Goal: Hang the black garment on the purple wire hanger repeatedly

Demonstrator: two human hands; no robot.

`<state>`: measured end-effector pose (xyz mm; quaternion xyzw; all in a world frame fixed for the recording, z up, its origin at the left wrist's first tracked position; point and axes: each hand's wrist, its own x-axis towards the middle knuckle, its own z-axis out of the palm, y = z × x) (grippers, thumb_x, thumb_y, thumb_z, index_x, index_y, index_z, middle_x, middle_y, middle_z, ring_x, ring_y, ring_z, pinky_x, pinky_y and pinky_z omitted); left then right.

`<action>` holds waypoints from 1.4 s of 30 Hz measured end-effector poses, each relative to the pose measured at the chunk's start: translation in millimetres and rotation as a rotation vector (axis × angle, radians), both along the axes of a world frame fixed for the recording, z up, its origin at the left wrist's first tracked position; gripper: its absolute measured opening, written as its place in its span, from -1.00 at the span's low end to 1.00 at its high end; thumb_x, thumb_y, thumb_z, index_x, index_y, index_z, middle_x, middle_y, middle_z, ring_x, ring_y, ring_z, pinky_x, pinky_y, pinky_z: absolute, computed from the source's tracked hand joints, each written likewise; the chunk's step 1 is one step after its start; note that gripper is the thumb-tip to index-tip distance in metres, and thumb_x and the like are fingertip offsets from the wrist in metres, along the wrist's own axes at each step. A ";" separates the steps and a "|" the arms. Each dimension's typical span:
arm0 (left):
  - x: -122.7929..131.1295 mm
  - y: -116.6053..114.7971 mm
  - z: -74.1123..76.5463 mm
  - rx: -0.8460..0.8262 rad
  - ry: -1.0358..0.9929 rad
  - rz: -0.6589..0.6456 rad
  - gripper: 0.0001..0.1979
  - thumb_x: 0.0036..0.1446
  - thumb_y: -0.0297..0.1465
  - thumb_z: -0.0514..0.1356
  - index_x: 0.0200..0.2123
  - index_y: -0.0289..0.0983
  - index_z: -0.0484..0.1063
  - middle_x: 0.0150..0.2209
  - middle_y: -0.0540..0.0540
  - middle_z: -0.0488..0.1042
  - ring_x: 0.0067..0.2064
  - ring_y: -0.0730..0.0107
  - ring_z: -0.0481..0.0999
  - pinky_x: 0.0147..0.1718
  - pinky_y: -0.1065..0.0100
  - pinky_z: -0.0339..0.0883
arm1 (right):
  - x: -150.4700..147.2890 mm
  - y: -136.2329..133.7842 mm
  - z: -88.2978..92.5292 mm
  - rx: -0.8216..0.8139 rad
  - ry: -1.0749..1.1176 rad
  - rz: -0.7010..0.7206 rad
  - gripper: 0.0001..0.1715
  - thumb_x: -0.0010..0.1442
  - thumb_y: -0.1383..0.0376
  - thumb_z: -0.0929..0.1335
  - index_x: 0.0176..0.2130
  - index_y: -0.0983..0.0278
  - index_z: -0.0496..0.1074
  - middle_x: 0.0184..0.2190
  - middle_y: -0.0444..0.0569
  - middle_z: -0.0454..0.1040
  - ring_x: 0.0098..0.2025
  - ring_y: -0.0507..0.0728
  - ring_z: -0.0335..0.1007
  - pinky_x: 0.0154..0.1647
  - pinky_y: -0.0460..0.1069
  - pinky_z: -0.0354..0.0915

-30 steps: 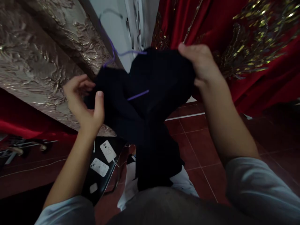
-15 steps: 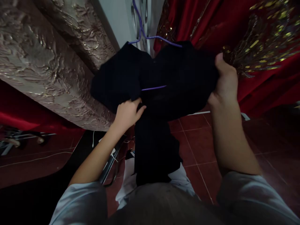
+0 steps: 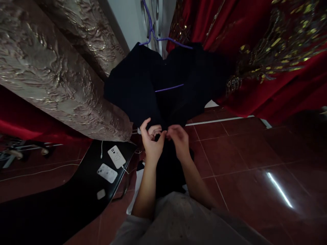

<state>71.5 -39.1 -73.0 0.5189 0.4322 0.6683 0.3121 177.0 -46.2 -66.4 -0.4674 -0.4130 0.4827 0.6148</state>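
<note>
A dark navy garment (image 3: 133, 81) with an open front hangs on a thin purple hanger (image 3: 150, 29). The hanger's lower bar shows through the opening at the garment's front. My left hand (image 3: 153, 139) is at the lower front of the garment, thumb and fingers pinching its edge. Close beside it, almost touching, my right hand (image 3: 180, 137) pinches the same area, its fingers curled and slightly blurred. What lies between the fingertips is too dark to make out in detail.
Textured beige fabric (image 3: 63, 81) hangs at the left, red cloth with gold sequins (image 3: 270, 61) at the right. A black bench (image 3: 84, 180) holds a white phone (image 3: 117, 156), another phone (image 3: 107, 173) and a small pale case (image 3: 101, 194). Red tiles (image 3: 237, 153) cover the floor.
My right hand has left the garment's right side and come in beside my left hand. My left hand has moved slightly down and right. The garment's right side now hangs lower.
</note>
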 end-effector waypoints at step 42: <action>-23.0 89.4 154.3 0.433 0.615 0.017 -0.94 0.43 -0.42 0.16 -0.18 -0.21 0.42 -0.27 0.00 0.42 -0.25 0.40 0.48 -0.18 0.33 0.38 | 7.3 108.2 147.7 0.386 -0.234 0.160 -0.63 0.29 0.22 0.35 -0.54 0.26 0.42 -0.64 -0.16 0.32 -0.62 -0.05 0.14 -0.55 -0.10 0.10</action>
